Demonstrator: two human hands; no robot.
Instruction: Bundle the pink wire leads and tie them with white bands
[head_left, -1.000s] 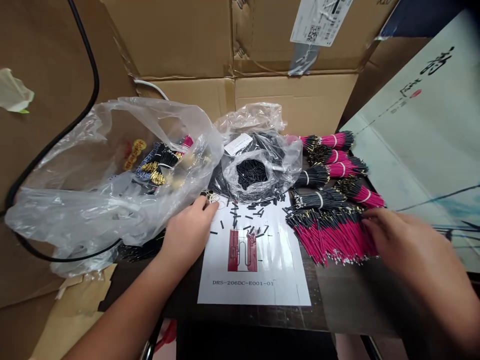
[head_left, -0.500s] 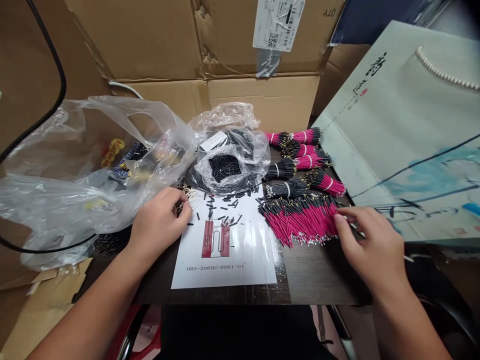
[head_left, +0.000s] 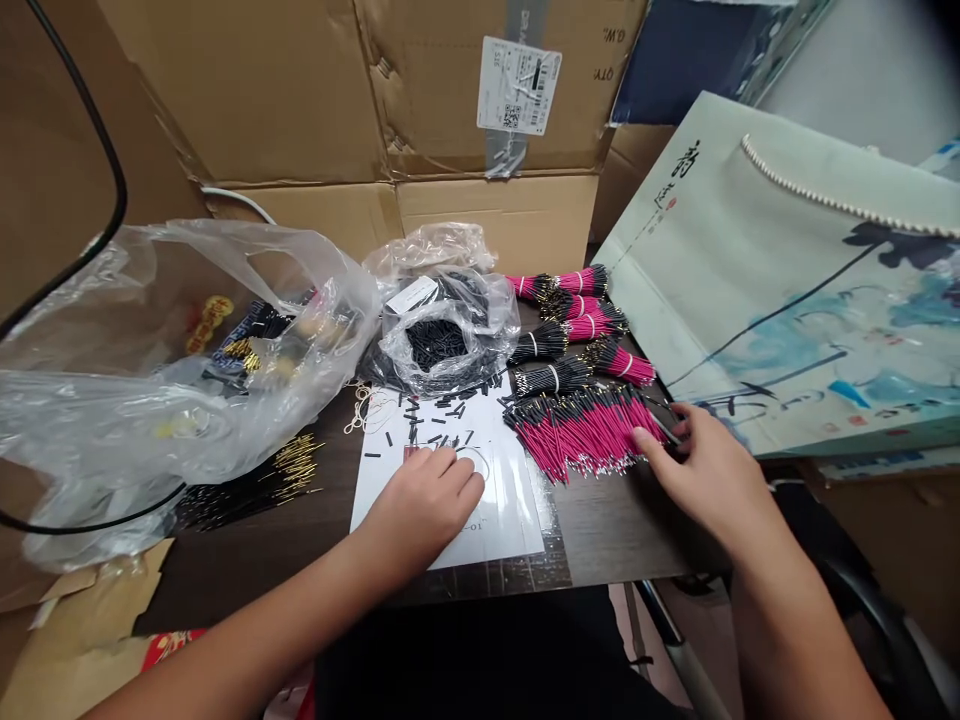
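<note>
My left hand (head_left: 431, 497) is over the printed sheet (head_left: 517, 520), fingers curled closed. A thin pale loop, looking like a rubber band (head_left: 486, 463), shows at its fingertips. My right hand (head_left: 701, 460) is at the right end of a wide row of short pink-and-black pins or wires (head_left: 585, 437). Its thumb touches the row and the fingers are bent, apart from the thumb. Small black tube pieces (head_left: 439, 421) lie scattered on the sheet. Pale rubber bands (head_left: 361, 408) lie at the sheet's upper left.
An opened plastic bag of black tube pieces (head_left: 439, 343) stands behind the sheet. Banded bundles (head_left: 551, 377) are stacked behind the row. A large clear bag (head_left: 300, 260) and black gold-tipped wires (head_left: 296, 465) lie left. A pale paper bag (head_left: 712, 250) leans right; cardboard boxes (head_left: 300, 90) stand behind.
My left hand has moved right and nearer, from the rubber bands to over the sheet, uncovering the gold-tipped wires. My right hand stays at the row's end. The view has shifted somewhat.
</note>
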